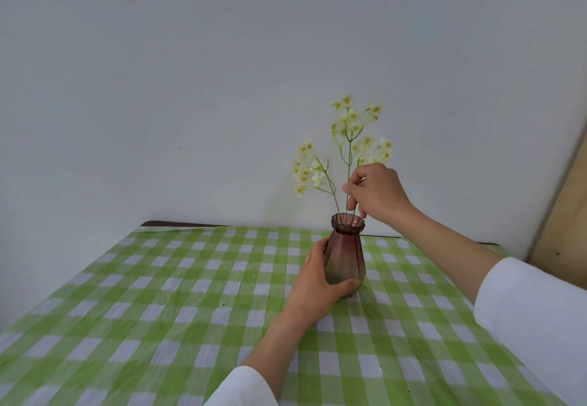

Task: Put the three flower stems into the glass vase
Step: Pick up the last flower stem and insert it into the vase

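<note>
A faceted, purple-tinted glass vase (347,253) stands upright on the green-and-white checked tablecloth (158,310), near the table's far edge. My left hand (317,282) wraps around its lower body from the left. Thin green stems with pale yellow-white blossoms rise out of its mouth: one flower stem (309,169) leans left, a taller flower stem (351,126) stands upright, and a third cluster of blossoms (376,150) shows just above my right hand. My right hand (376,194) pinches the stems a little above the vase's rim. Which stems it grips is partly hidden by the fingers.
A plain pale wall (222,88) stands right behind the table. A beige board or door frame (565,209) leans at the far right. The dark table edge (178,224) shows at the back beyond the cloth.
</note>
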### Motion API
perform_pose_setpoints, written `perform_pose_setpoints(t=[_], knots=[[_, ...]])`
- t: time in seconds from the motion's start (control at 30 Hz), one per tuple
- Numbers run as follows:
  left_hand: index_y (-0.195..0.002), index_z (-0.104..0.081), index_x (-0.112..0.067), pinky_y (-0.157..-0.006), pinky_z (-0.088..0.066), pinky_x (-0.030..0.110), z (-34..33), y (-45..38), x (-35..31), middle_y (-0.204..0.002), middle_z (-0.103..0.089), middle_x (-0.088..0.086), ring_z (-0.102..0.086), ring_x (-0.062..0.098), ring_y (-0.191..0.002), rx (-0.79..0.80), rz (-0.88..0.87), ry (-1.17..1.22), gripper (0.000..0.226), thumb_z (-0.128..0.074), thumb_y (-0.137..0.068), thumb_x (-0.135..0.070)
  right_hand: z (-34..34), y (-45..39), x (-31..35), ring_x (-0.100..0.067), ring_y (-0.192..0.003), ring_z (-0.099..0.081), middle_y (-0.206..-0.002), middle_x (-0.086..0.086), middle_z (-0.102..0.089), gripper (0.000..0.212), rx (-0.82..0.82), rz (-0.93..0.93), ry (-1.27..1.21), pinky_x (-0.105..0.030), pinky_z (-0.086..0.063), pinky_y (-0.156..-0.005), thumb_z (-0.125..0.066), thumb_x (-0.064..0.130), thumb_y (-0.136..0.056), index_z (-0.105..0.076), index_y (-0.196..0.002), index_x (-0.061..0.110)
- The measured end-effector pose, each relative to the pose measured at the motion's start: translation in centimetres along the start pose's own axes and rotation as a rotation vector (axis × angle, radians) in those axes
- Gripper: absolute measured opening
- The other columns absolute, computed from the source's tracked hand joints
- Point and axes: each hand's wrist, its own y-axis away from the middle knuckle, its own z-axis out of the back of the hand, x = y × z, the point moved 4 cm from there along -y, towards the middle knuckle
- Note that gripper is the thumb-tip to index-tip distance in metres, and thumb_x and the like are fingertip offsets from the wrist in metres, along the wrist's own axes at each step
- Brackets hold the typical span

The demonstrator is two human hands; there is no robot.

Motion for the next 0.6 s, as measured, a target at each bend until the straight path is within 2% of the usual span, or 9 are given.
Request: perform_pose_setpoints(t=[0.17,0.3,0.37,0.5,0.6], knots=[[-0.154,-0.038,-0.033,-0.105,-0.053,0.034,0.0,0.0,0.0,-0.146,-0.056,-0.012,-0.058,0.010,-0.129,0.003,0.002,0.003,0.094,-0.087,-0.076,-0.049,-0.8,0.5,-0.5,-0.009,-0.030,-0.060,-0.059,-0.009,-0.077,0.026,0.015,-0.004,0.013,-0.019,-0.048,-0.040,-0.070,0.006,-0.096,-0.064,-0.070,0.010],[-0.156,-0.035,-0.031,-0.104,-0.052,0.032,-0.1,-0.1,0.0,-0.148,-0.055,-0.012,-0.058,0.011,-0.130,0.004,0.004,-0.005,0.097,-0.088,-0.077,-0.049,-1.3,0.8,-0.5,-0.004,-0.038,-0.066,-0.055,-0.004,-0.076,0.026,0.012,0.002,0.054,-0.035,-0.065,-0.061,-0.072,0.009,-0.095,-0.069,-0.069,0.011],[-0.157,-0.035,-0.031,-0.105,-0.053,0.034,-0.1,-0.1,0.0,-0.148,-0.055,-0.011,-0.058,0.012,-0.130,0.002,0.004,-0.008,0.097,-0.088,-0.077,-0.049,-1.5,1.1,-0.6,-0.003,-0.041,-0.066,-0.054,-0.002,-0.076,0.026,0.007,-0.006,0.074,-0.041,-0.067,-0.069,-0.073,0.011,-0.094,-0.071,-0.069,0.011],[-0.157,-0.034,-0.032,-0.104,-0.052,0.032,-0.1,-0.1,0.0,-0.149,-0.054,-0.013,-0.057,0.011,-0.131,0.003,0.007,-0.005,0.099,-0.087,-0.076,-0.049,-1.8,1.6,-0.5,-0.017,-0.058,-0.074,-0.057,-0.001,-0.076,0.023,0.008,-0.037,0.123,-0.045,-0.067,-0.073,-0.074,0.013,-0.092,-0.075,-0.070,0.008],[-0.157,-0.035,-0.032,-0.104,-0.053,0.034,-0.1,0.0,0.0,-0.148,-0.054,-0.012,-0.057,0.011,-0.131,0.004,0.005,-0.001,0.098,-0.088,-0.076,-0.048,-2.0,1.8,-0.4,-0.029,-0.071,-0.076,-0.068,-0.012,-0.079,0.021,0.021,-0.073,0.190,-0.047,-0.065,-0.073,-0.073,0.014,-0.088,-0.077,-0.073,0.000]])
